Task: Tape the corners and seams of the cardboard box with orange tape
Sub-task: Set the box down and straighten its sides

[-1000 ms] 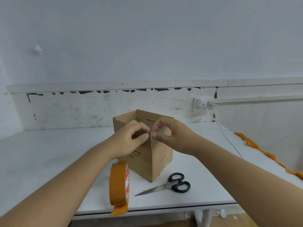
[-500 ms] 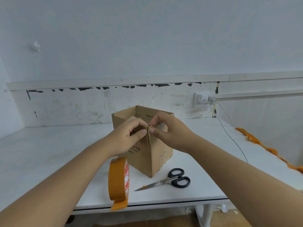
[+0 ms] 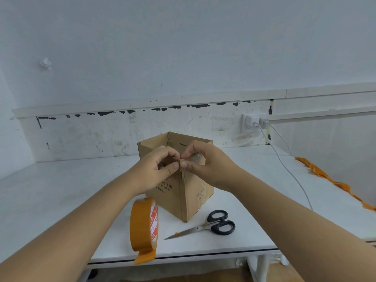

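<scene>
Corrugated brown card is what I am working with: the cardboard box [image 3: 179, 192] stands open-topped on the white surface [image 3: 61, 200], one vertical corner turned toward me. My left hand [image 3: 156, 169] and right hand [image 3: 209, 165] meet at the top of that corner, each with thumb and fingers curled, pinching the rim on either side of the edge. So each grip is narrow and closed on the box itself, nothing else held. A strip runs down the near corner, close in tone to the card; I take it for tape already laid and folded over the rim, though I cannot be sure.

I judge the box light and empty, so it would slide or tip if I pushed sideways; pressing down and inward at the corner suits it better. The walls look stiff along the folds but will bow in the middle of a panel, so the corner and rim are the places to hold.

The orange tape roll [image 3: 143, 224] stands on edge near the front of the surface, just left of the box, its loose end [image 3: 144, 258] hanging over the lip. I would take it through the core, since the free end is sticky and limp. The scissors [image 3: 207, 225] lie closed just right of the roll, tape residue on the tip.
</scene>
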